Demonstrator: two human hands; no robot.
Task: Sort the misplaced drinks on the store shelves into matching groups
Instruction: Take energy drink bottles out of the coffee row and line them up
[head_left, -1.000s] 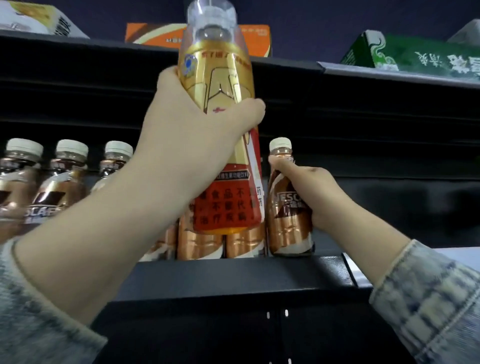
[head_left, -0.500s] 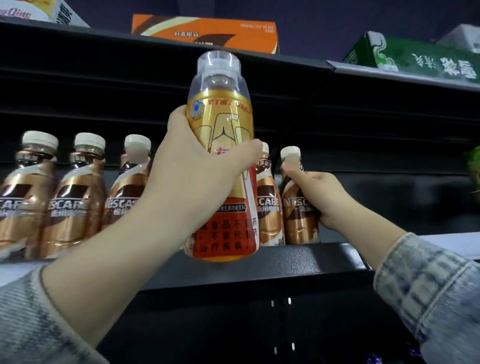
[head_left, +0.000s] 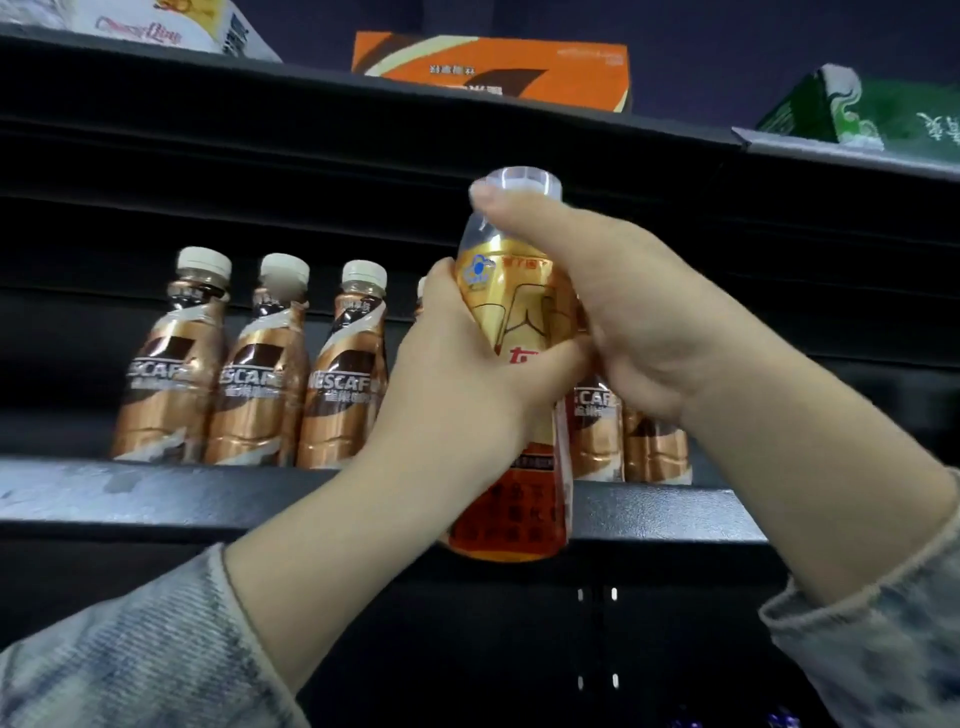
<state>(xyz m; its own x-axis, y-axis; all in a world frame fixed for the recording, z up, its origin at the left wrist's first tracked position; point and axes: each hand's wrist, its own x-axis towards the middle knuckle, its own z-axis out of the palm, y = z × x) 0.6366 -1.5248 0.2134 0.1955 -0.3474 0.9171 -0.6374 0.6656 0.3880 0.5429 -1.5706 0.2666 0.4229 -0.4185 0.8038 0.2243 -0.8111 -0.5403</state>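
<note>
The right hand (head_left: 639, 332), which half a second earlier gripped a Nescafé bottle at the right end of the shelf row, has left it and now closes around the neck and clear cap of the gold-and-red drink bottle (head_left: 519, 312). The left hand (head_left: 467, 384) remains wrapped around that bottle's middle, holding it upright in front of the shelf's front edge (head_left: 156, 493). The Nescafé coffee bottles (head_left: 254, 374) stand in a row along that edge, behind the held bottle.

Gold-and-red bottle (head_left: 519, 322), bronze coffee bottles (head_left: 254, 374)
</note>
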